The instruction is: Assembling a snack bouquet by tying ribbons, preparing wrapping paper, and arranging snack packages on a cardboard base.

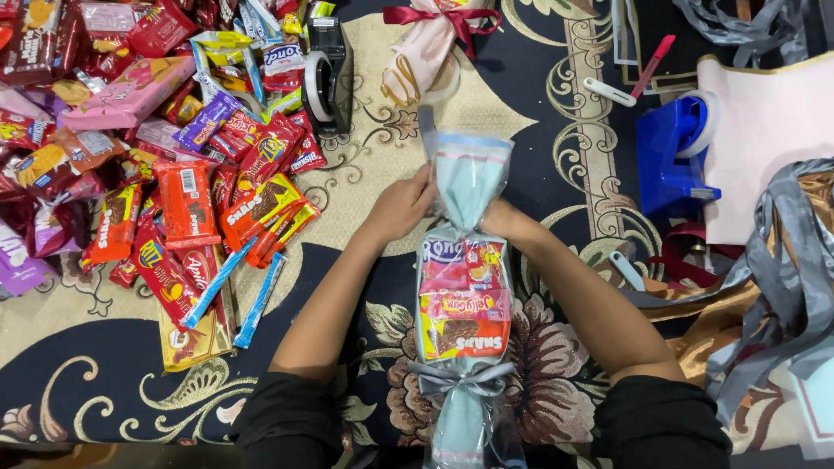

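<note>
Near the middle of the patterned carpet [539, 78] lies a clear snack bundle [465, 304], long axis pointing away from the body, packed with wrapped biscuits and sweets over a pale blue liner. Tied already at the near end with a grey ribbon bow [460, 379]. At the far end, left hand [401, 207] and right hand [508, 221] pinching the gathered neck from either side — fingers of both closed on the plastic, the flared top [469, 165] fanning out beyond them.

Judged from this: gathering the far neck for tying. Best done by squeezing the pleats evenly and close against the packets, so nothing slides loose, and keeping the flare symmetrical with the near end. Worth holding the pinch firm with one hand before reaching for binding.

Toward the carpet's left edge, a heap of loose snack packets [187, 204]. Near the far edge, a black tape dispenser [328, 74] and a finished pink bundle with a dark red bow [434, 43]. Toward the right edge, a blue tape dispenser [673, 156] and lengths of grey ribbon [786, 260] — well apart from the hands.
</note>
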